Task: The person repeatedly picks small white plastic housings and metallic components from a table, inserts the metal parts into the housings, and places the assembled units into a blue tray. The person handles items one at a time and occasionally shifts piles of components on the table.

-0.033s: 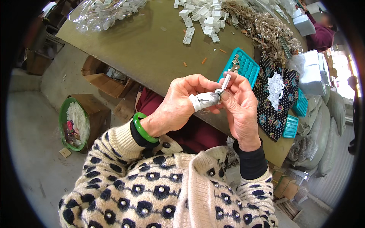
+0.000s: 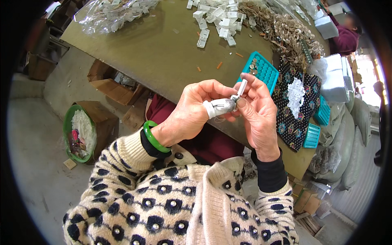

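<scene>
Table (image 2: 163,53), broad, olive-brown top, from ten round to four o'clock of the hands. Tangled heap of beige and brown cord (image 2: 288,34), on the table at one o'clock. Black cloth with a multicoloured floral and dotted print (image 2: 287,130), at three o'clock. Clear crinkled plastic bag with small white pieces inside (image 2: 112,20), at ten o'clock. Round green plastic basket (image 2: 66,132), filled with white material, on the floor at nine o'clock. Loose heap of small translucent white plastic boxes (image 2: 220,20), at twelve o'clock. Turquoise plastic tray with rows of hollows (image 2: 267,73), between one and two o'clock. Left hand (image 2: 188,106) and right hand (image 2: 261,118), fingertips meeting over the table's near edge. Mound of small flat white pieces (image 2: 295,97), upon the cloth. Glossy green bangle (image 2: 155,139), on the left wrist. White cloth finger cover, greyed at its tip (image 2: 220,108), on a left digit. Narrow white plastic piece (image 2: 242,87), between both hands, pointing to one o'clock, lower end hidden by fingertips; each grip narrow, pinching it. Round metallic discs (image 2: 253,67), in the tray. Slim orange tubes (image 2: 219,65), scattered at twelve o'clock.
</scene>
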A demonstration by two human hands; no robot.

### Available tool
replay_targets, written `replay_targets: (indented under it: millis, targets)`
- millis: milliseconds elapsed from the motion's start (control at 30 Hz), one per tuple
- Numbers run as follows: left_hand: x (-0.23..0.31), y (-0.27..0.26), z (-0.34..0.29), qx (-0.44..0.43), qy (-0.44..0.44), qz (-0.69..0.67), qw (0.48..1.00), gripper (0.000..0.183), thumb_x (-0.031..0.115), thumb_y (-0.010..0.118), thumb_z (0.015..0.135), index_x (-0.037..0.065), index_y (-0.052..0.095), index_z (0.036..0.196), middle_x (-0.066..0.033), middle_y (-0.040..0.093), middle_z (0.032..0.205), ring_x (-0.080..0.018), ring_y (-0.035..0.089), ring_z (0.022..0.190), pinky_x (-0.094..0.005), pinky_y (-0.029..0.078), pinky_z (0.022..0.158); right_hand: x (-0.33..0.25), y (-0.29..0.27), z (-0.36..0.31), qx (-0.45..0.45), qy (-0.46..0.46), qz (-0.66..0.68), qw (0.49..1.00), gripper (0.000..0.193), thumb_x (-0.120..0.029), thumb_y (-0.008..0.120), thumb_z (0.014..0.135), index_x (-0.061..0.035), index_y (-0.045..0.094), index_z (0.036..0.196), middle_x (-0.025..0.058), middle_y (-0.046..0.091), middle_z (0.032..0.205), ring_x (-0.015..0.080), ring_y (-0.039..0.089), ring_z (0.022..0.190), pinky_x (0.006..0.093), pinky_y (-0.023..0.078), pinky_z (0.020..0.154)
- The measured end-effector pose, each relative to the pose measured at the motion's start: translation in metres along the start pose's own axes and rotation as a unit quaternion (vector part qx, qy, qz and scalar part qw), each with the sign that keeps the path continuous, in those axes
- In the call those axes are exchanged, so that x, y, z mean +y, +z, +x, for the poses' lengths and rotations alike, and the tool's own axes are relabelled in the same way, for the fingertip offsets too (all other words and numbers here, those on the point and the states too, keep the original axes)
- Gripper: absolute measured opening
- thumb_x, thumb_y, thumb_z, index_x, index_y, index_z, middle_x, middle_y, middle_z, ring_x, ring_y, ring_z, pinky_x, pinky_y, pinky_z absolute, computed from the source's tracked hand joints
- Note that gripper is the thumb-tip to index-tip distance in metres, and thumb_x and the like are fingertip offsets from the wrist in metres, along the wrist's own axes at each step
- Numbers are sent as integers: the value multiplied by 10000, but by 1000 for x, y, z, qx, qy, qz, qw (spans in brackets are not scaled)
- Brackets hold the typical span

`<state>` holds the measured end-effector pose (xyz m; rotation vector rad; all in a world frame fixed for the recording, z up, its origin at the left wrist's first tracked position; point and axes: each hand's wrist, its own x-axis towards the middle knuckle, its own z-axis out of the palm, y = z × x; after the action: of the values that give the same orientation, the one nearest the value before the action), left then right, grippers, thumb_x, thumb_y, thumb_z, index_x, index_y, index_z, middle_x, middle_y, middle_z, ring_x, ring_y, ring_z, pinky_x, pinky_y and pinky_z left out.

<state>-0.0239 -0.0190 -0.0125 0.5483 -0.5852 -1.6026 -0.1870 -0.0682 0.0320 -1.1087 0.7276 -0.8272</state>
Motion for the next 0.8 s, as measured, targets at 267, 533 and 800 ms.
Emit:
replay_targets:
  millis: [267,533,800]
  targets:
    - [4,-1,-4,-5,-53,-90,994,216,116,670,918,11,622,1100,-163,689,1038,-270,709,925,-330,613,745,4,6,4,80,-174,-187,964,161,-19,628,942,23,636,1097,102,701,976,130,661,870,249,541,775]
    - [2,-2,-6,-14,-34,-105,994,225,105,678,910,9,617,1104,-155,678,1085,-248,704,929,-342,616,762,11,15,0,114,-242,-252,930,101,41,631,913,29,632,1014,119,701,953,153,680,846,267,559,738]
    - [-7,-2,-6,16,26,-63,998,212,101,688,904,22,622,1089,-110,680,1074,-195,688,950,-333,611,790,20,15,8,78,-364,-348,861,174,96,625,840,8,631,989,150,671,972,233,669,872,313,539,790]
